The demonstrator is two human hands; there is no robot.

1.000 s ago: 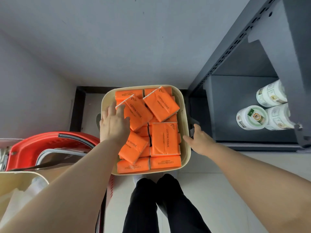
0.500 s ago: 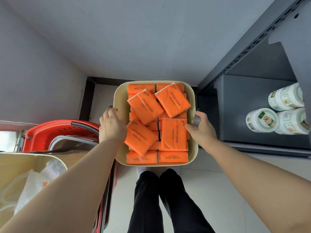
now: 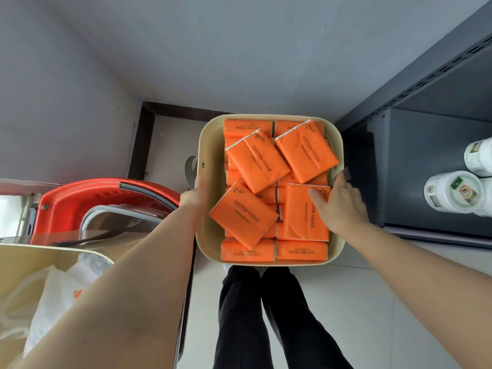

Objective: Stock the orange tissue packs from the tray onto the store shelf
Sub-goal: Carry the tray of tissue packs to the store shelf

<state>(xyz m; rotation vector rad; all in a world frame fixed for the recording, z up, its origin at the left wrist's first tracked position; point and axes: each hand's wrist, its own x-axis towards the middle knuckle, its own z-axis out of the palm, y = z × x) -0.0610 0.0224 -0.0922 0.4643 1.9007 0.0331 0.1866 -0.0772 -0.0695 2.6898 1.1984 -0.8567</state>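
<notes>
so left hand (image 3: 194, 195) grips the tray (image 3: 206, 243) rim, right hand (image 3: 342, 206) rests on a pack (image 3: 298, 225), shelf (image 3: 426, 169) sits just beside

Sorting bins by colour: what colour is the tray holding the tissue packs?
Cream-beige tray, seen best in the head view.

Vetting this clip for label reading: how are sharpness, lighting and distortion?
Head view: print on the orange tissue packs in the beige plastic tray reads sharp; light soft, even; wide-angle bows the dark grey metal shelf; glare whitens the left edge.
</notes>
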